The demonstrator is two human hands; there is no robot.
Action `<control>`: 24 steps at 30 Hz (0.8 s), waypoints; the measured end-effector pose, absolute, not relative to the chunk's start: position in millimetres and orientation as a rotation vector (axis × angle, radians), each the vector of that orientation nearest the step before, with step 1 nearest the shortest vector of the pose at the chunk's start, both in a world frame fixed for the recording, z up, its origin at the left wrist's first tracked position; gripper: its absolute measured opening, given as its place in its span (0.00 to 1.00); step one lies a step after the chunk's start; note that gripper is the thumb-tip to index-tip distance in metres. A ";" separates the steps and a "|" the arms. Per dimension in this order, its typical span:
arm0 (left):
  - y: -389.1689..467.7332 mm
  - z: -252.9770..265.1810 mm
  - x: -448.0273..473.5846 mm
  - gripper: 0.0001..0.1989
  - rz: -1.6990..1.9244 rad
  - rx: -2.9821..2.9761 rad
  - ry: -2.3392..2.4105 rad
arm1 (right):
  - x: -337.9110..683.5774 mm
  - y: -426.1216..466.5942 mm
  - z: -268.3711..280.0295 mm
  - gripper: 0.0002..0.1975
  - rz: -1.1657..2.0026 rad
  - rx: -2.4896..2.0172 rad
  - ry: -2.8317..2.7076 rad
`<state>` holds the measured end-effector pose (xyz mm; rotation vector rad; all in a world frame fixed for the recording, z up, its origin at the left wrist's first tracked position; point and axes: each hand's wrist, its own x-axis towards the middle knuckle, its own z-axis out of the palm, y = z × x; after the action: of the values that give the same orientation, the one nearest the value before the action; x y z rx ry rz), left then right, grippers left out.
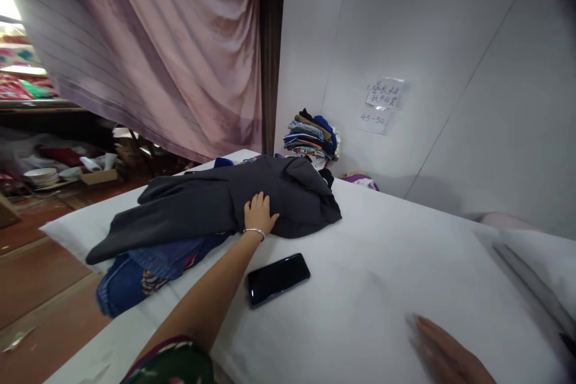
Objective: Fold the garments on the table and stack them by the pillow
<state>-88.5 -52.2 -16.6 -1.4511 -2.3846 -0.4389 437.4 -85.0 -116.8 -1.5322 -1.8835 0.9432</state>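
Note:
My left hand, with a bracelet at the wrist, rests palm down on a dark grey garment spread across the white table. Its thumb stands apart from the fingers, and the cloth under it is not visibly bunched. Beneath the garment lie blue denim clothes, partly covered. A black smartphone lies face up just nearer than that hand. At the lower right, my right hand is blurred by motion over the table, fingers stretched out, holding nothing visible; the frame's bottom edge cuts it off.
A stack of folded clothes stands at the table's far edge by the white wall, with purple cloth beside it. Paper notes hang on the wall. Blurred grey cloth lies at right. A pink curtain hangs at left.

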 end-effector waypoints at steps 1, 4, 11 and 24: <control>-51.5 -22.7 -90.1 0.30 -0.417 -1.454 -2.367 | 418.2 -80.2 -107.9 0.19 0.959 -1.485 -1.904; -51.2 -39.5 -90.2 0.32 -0.433 -1.454 -2.320 | 364.2 -58.6 -83.8 0.19 1.050 -1.379 -1.969; -55.5 -55.1 -95.5 0.37 -0.505 -1.513 -2.290 | 248.2 29.7 -61.8 0.31 1.097 -1.340 -1.964; -55.7 -57.0 -97.7 0.28 -0.776 -1.501 -2.237 | 137.2 127.3 -56.0 0.30 1.291 -1.495 -1.614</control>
<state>-97.7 -55.7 -57.0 -1.5011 -2.2367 -0.7764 137.2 127.3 -56.0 -1.4953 -1.6137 1.2905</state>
